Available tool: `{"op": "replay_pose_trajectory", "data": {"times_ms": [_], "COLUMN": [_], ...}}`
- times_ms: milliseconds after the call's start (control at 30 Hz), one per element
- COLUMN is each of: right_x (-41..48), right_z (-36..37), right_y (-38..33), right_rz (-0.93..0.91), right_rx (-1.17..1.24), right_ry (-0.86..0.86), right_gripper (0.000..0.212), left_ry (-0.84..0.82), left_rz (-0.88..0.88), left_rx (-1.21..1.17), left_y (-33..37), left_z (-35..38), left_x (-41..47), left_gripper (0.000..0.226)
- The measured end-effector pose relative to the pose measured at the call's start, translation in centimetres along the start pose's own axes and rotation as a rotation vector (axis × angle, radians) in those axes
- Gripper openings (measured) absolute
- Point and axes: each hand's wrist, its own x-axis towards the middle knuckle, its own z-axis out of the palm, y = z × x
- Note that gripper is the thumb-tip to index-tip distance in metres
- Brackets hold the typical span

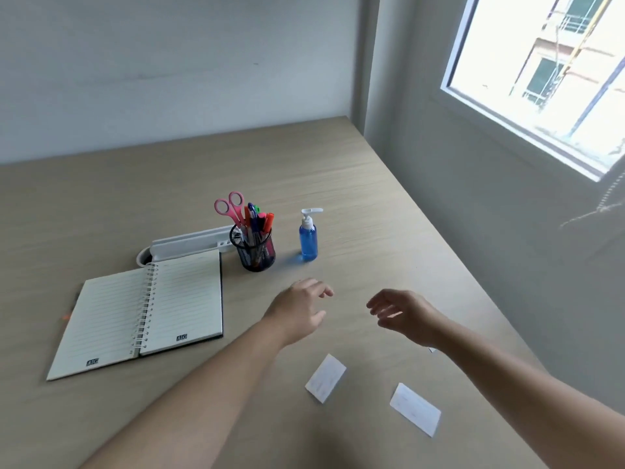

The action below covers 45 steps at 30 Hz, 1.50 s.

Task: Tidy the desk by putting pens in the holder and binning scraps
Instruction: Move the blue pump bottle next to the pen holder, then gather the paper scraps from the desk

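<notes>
While both hands hover empty at frame centre, two white paper scraps lie below.
Left hand point(299, 311) and right hand point(407, 316) loosely open, holding nothing; nearer-left scrap point(325, 378), lower-right scrap point(415, 409); black mesh pen holder point(257, 252) above, full.

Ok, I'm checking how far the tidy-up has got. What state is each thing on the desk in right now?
Pen holder: upright, full of pens and pink scissors.
Notebook: open, lying flat.
Sanitizer bottle: upright, holds blue liquid.
Left paper scrap: flat on desk, not binned.
Right paper scrap: flat on desk, not binned.
Left hand: open, empty, above desk.
Right hand: open, empty, above desk.
</notes>
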Motion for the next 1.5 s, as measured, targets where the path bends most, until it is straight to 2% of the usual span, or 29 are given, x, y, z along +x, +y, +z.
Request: {"op": "replay_pose_trajectory", "data": {"times_ms": [67,133,233,300,567,767,867,933,967,1000,1067,1133,1167,1267,1400,1500], "right_x": [-2.6,-4.6,-6.5,-7.1,-6.1,-5.8,-5.3,-5.2,-5.3,-5.5,-6.0,-6.3,-6.3,-5.9,-5.2,-5.1], "right_z": [1.0,1.9,3.1,3.6,4.2,4.6,4.6,4.2,4.0,3.7,3.2,3.2,3.3,3.8,4.2,4.3], "right_y": [1.6,3.1,4.8,5.4,3.8,3.2,3.6,3.9,4.0,4.2,4.1,3.7,3.5,2.8,2.5,3.1], "right_rz": [0.013,0.010,-0.027,-0.074,-0.154,-0.142,-0.063,0.067,0.119,0.159,0.218,0.269,0.281,0.287,0.292,0.285], "right_rx": [-0.228,-0.437,-0.649,-0.776,-0.993,-0.997,-0.893,-0.651,-0.473,-0.283,0.145,0.478,0.565,0.660,0.618,0.551], "right_ry": [-0.137,-0.254,-0.372,-0.394,-0.320,-0.316,-0.278,-0.219,-0.162,-0.082,0.078,0.126,0.121,0.144,0.266,0.293], "right_gripper": [0.035,0.053,0.083,0.091,0.067,0.051,0.033,0.014,0.016,0.019,0.011,0.011,0.011,0.014,0.033,0.041], "left_ry": [-0.192,-0.352,-0.475,-0.492,-0.445,-0.417,-0.344,-0.266,-0.232,-0.202,-0.146,-0.139,-0.159,-0.246,-0.334,-0.274], "left_rz": [-0.009,-0.004,0.018,0.042,0.112,0.020,-0.118,-0.203,-0.255,-0.315,-0.423,-0.504,-0.527,-0.530,-0.448,-0.425], "left_rx": [0.097,0.187,0.285,0.365,0.439,0.346,0.163,-0.004,-0.115,-0.240,-0.516,-0.805,-0.925,-1.142,-1.182,-1.159], "left_y": [0.2,0.2,0.5,0.9,1.7,1.8,1.5,1.3,1.1,1.1,1.3,2.1,2.7,4.2,5.5,6.2], "left_z": [1.9,3.6,5.2,5.5,5.9,6.3,6.2,6.3,6.4,6.4,6.3,6.1,6.0,5.8,6.6,7.4], "left_x": [-1.7,-3.0,-3.9,-4.0,-3.0,-3.3,-4.0,-4.3,-4.3,-4.2,-3.9,-3.6,-3.4,-3.0,-2.7,-2.3], "left_gripper": [0.051,0.072,0.099,0.104,0.078,0.061,0.037,0.017,0.010,0.008,0.014,0.020,0.022,0.020,0.008,0.024]}}
